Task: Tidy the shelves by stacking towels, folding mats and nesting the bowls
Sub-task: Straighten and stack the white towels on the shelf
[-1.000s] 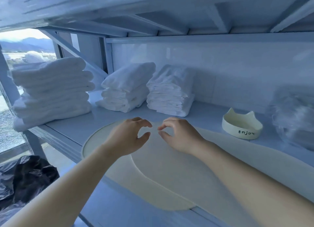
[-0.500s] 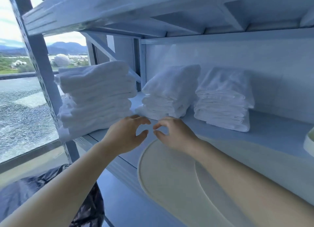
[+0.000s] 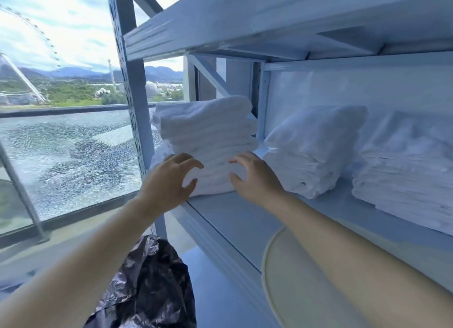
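Plastic bag (image 3: 152, 286): black and crinkled, lowest and nearest, on the floor below the front left corner of the shelf.
Mat (image 3: 286, 300): cream with a rounded edge, lying flat on the shelf board (image 3: 232, 219); its curve hangs over the front lip, and the right forearm crosses above it.
Left hand (image 3: 169, 183): raised at the front left corner of the shelf, fingers spread and slightly curved, holding nothing; it is in front of the lower folds of the nearest towels.
Right hand (image 3: 257, 180): level with the left, fingers likewise spread and loosely bent, thumb pointing toward the other hand.
Contact: whether either hand's fingertips touch the cloth cannot be told.
Left towel stack (image 3: 208, 131): white folded towels piled high at the left end of the shelf, between the two hands.
Middle towel stack (image 3: 313, 151): lower, leaning, further back and to the right.
Right towel stack (image 3: 404, 170): thin folded layers, against the back wall.
Upright post (image 3: 132, 82): perforated metal, just left of the tall stack.
Window (image 3: 61, 151): shattered glass behind the post.
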`<control>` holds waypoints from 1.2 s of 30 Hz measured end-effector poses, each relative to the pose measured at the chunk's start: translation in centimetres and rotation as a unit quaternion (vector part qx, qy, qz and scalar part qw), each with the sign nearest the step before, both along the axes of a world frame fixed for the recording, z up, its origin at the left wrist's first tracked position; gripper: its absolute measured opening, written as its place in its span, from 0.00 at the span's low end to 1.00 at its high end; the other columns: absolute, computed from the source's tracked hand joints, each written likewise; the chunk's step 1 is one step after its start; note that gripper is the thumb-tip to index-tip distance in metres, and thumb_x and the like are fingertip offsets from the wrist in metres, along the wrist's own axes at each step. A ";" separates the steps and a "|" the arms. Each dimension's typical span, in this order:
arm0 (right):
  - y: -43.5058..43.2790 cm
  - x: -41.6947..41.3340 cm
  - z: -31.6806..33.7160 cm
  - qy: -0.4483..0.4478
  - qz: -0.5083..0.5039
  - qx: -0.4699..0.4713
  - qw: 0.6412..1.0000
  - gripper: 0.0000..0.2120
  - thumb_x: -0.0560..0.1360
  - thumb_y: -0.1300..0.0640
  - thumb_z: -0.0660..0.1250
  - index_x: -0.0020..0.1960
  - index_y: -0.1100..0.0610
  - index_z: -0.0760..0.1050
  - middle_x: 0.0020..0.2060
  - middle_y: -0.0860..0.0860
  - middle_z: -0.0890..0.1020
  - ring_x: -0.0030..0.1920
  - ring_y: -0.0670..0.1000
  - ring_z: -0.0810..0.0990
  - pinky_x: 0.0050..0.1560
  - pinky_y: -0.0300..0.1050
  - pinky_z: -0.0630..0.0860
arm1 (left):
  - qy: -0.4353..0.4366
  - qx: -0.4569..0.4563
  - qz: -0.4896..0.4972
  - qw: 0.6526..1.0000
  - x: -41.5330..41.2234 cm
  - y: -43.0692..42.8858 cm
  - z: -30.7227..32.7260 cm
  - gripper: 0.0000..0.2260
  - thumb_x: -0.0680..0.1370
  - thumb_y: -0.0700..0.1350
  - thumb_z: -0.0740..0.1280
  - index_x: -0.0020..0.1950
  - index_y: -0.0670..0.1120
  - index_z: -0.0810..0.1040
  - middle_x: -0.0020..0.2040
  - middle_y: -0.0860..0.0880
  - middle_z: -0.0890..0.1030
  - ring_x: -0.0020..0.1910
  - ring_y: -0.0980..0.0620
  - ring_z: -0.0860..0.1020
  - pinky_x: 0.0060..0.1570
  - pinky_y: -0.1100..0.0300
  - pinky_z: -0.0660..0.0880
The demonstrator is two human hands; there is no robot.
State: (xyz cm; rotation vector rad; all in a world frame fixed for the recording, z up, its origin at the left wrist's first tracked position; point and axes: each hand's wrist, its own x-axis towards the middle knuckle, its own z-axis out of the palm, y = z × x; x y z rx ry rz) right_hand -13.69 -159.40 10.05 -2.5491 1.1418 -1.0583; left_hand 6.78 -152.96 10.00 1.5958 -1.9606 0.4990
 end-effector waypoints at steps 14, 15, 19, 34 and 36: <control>-3.7 5.3 1.3 0.033 -0.024 -0.153 0.987 0.18 0.75 0.60 0.64 0.65 0.56 0.71 0.66 0.54 0.70 0.66 0.55 0.67 0.58 0.50 0.72 | -0.016 0.043 0.064 0.997 4.6 -1.9 -1.7 0.19 0.74 0.48 0.67 0.65 0.55 0.72 0.64 0.56 0.72 0.63 0.52 0.71 0.46 0.53 0.78; -3.8 5.6 1.4 0.038 -0.024 -0.169 0.985 0.19 0.75 0.60 0.64 0.65 0.57 0.71 0.66 0.55 0.70 0.67 0.57 0.68 0.58 0.52 0.72 | -0.015 0.037 0.062 0.997 4.5 -2.2 -1.9 0.19 0.74 0.47 0.66 0.65 0.55 0.72 0.64 0.56 0.72 0.63 0.52 0.71 0.46 0.53 0.78; -4.2 6.9 1.6 0.047 -0.026 -0.231 0.971 0.21 0.72 0.62 0.69 0.64 0.58 0.73 0.65 0.60 0.72 0.64 0.62 0.71 0.55 0.57 0.73 | -0.005 -0.003 0.049 0.999 4.3 -2.6 -2.7 0.19 0.73 0.43 0.68 0.63 0.53 0.74 0.62 0.56 0.76 0.61 0.51 0.73 0.46 0.54 0.78; -6.7 8.8 1.4 0.045 -0.026 -0.232 0.971 0.24 0.69 0.57 0.73 0.64 0.55 0.73 0.66 0.57 0.71 0.66 0.60 0.69 0.59 0.58 0.73 | 0.017 -0.075 0.017 0.997 4.0 -3.2 -2.7 0.19 0.63 0.37 0.76 0.51 0.53 0.82 0.48 0.56 0.84 0.44 0.50 0.81 0.30 0.60 0.78; -7.0 9.0 1.4 0.040 -0.027 -0.233 0.971 0.24 0.69 0.57 0.73 0.64 0.55 0.73 0.66 0.58 0.71 0.66 0.61 0.69 0.60 0.58 0.73 | 0.019 -0.075 0.013 0.997 4.0 -3.2 -2.7 0.19 0.64 0.37 0.76 0.51 0.53 0.83 0.48 0.56 0.84 0.44 0.50 0.81 0.31 0.60 0.78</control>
